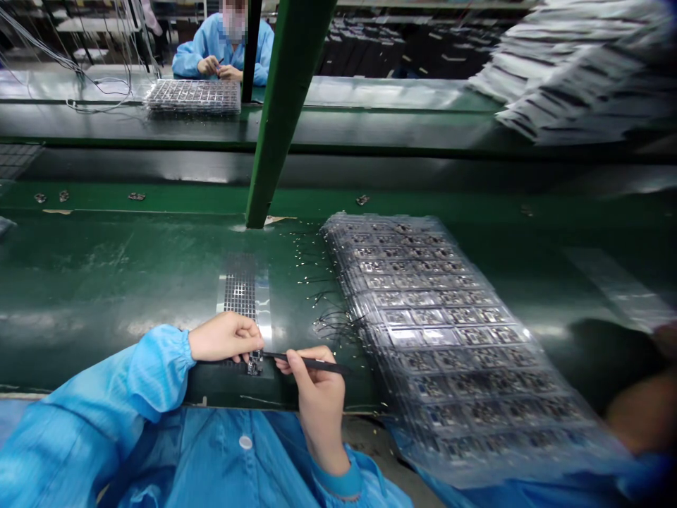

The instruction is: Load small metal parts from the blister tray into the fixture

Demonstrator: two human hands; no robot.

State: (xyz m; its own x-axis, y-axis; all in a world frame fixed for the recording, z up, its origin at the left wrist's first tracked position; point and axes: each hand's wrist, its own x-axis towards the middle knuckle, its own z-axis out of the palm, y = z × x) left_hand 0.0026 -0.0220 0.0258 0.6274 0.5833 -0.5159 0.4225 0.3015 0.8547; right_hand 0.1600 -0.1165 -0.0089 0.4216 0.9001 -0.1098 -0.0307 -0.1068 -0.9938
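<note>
At the near edge of a green conveyor belt [106, 282], one small dark circuit board [255, 365], pinched between the thumb and curled fingers of the left hand [219, 337] and lying at the foot of one narrow perforated metal strip [240, 296]. Just beside it, the right hand [317, 395], pinching one slim black tool [312, 363], its tip at the board: close work on a single small piece, the hands nearly touching. To the right, one wide stack of clear plastic trays [438, 339] holding rows of boards, the layers too many to count. Between strip and stack, thin dark wires [331, 310] and tiny bright bits, uncountable. Farther off, four small loose parts [136, 196] and one green post [280, 113] - then, across the belt, one co-worker [211, 46] in blue, both hands together behind one flat tray [193, 97].
</note>
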